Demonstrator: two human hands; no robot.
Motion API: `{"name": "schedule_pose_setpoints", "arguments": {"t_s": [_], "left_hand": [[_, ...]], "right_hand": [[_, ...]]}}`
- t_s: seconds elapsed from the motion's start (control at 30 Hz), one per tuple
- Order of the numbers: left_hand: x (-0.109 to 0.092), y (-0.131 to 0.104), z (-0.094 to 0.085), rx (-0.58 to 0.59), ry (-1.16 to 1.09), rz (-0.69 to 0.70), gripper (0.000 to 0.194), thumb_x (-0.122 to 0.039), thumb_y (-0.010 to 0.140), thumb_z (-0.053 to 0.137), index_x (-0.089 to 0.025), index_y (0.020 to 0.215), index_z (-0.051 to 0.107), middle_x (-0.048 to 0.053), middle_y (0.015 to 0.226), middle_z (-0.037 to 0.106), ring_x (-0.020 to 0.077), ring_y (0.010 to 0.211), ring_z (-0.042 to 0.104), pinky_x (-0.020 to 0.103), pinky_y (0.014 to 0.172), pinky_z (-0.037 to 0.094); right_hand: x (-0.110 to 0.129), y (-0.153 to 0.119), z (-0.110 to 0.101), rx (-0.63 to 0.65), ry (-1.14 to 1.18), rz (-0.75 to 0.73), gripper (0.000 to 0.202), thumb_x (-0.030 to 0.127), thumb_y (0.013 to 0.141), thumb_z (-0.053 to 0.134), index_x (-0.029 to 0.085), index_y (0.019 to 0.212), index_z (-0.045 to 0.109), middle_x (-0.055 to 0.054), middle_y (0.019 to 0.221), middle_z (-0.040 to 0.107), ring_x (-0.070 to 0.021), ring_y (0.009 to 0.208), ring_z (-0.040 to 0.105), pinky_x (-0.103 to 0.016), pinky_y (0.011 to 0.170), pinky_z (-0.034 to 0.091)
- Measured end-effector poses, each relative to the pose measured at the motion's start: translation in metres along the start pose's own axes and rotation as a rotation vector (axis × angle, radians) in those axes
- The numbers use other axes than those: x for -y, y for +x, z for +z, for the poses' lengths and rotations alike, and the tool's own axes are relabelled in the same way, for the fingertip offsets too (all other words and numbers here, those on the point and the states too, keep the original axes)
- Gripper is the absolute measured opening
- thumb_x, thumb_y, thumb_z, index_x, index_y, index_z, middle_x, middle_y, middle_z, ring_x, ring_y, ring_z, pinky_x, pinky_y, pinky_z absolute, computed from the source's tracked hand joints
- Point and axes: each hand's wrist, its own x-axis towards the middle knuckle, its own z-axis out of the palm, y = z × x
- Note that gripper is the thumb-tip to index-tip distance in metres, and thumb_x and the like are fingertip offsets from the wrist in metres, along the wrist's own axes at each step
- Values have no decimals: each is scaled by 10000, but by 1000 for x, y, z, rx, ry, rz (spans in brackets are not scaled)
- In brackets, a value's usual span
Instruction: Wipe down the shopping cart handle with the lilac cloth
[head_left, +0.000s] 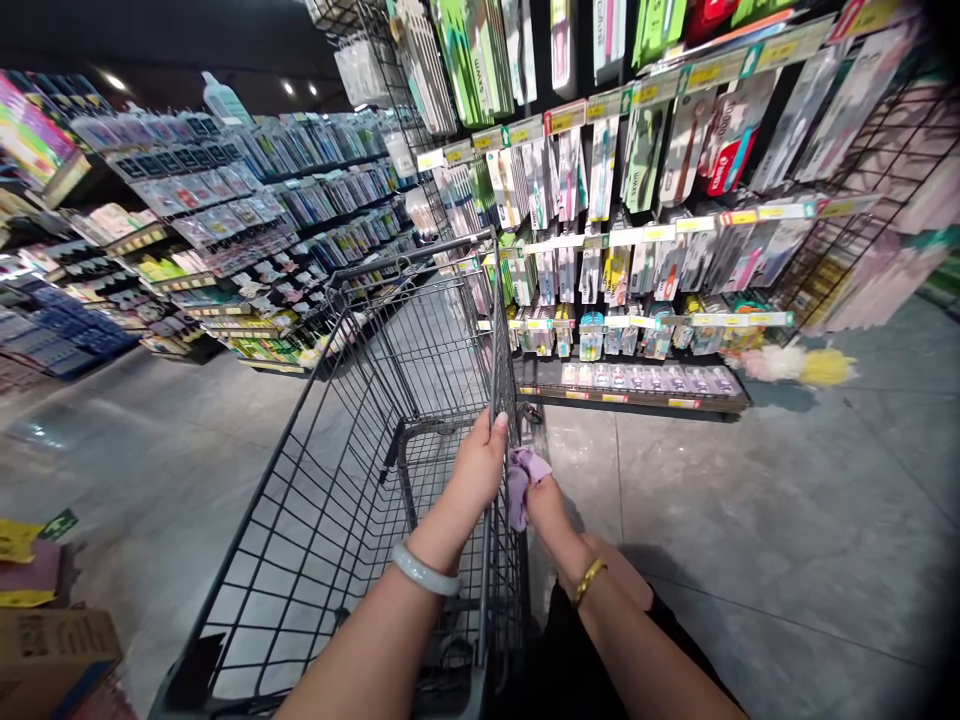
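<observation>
A grey wire shopping cart (360,420) stands in front of me in a store aisle, with nothing visible in its basket. My left hand (477,470), a pale bangle on its wrist, grips the right side wall of the cart from the inside. My right hand (546,505), with a gold bracelet, is outside that wall and holds a small pink cloth (521,478) pressed against the wire. The two hands sit on either side of the same wall, close together.
A rack of hanging toothbrushes and packaged goods (637,220) stands right of the cart. Shelves of small goods (225,220) line the far left. Cardboard boxes (52,640) sit at the lower left. Grey tiled floor (750,520) spreads to the right.
</observation>
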Motion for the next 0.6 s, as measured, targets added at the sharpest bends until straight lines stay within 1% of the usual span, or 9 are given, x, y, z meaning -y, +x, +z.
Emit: {"name": "schedule_pose_setpoints", "arguments": {"t_s": [0.07,0.17,0.2,0.27,0.33,0.4,0.43,0.5,0.6], "left_hand": [[0,0,0,-1,5,6,484,-484,1007,357,-183,1333,549,93,1251,663,230,1178,600,354,1042,432],[-1,0,-1,20,-5,37,497,-494,1014,308,-174,1285,574,98,1250,658,231,1163,601,364,1031,439],[-2,0,-2,29,-6,43,508,-497,1016,290,-172,1282,575,102,1257,652,235,1166,598,372,1031,438],[-2,0,-2,26,-1,35,535,-506,1013,276,-158,1305,559,120,1284,636,247,1194,581,393,1053,420],[-2,-1,-2,11,-4,19,558,-519,1007,283,-150,1343,532,132,1337,605,252,1249,548,404,1093,384],[-1,-1,-2,6,-17,9,571,-532,1000,295,-157,1374,511,132,1389,570,248,1305,508,408,1127,346],[0,0,-2,6,-22,0,579,-539,997,300,-161,1386,503,132,1408,555,248,1328,489,410,1138,333],[1,1,-2,6,-16,-23,606,-556,988,310,-155,1409,481,145,1429,534,257,1361,457,419,1146,322],[0,2,-3,-27,3,-32,653,-577,983,305,-135,1448,429,167,1466,489,267,1387,426,421,1144,320]], "right_hand": [[16,-2,5,27,89,9,444,441,755,663,190,1122,681,-54,945,737,-210,816,683,-364,774,565],[44,-3,14,78,159,-103,479,426,793,652,218,1225,639,-69,1148,701,-220,989,670,-397,925,530],[48,-3,15,75,128,-145,482,414,789,655,219,1229,638,-75,1193,682,-227,1040,655,-406,965,510],[41,-4,11,19,-3,-206,462,371,739,683,214,1174,670,-88,1236,655,-247,1112,622,-421,1014,475],[26,-3,5,-48,-132,-204,399,328,677,702,208,1057,715,-98,1202,666,-269,1118,613,-438,1017,466],[15,-2,1,-12,-109,-106,368,339,702,670,200,1039,716,-86,1027,721,-259,977,666,-443,926,520],[15,-1,2,17,-69,-85,374,354,724,659,197,1059,711,-80,981,730,-254,937,676,-435,894,535],[27,-1,9,73,13,-94,418,383,762,646,198,1135,689,-71,949,736,-244,901,683,-411,846,554],[52,-3,18,96,30,-209,481,392,768,660,220,1217,659,-72,1039,722,-244,969,668,-388,858,551]]}}
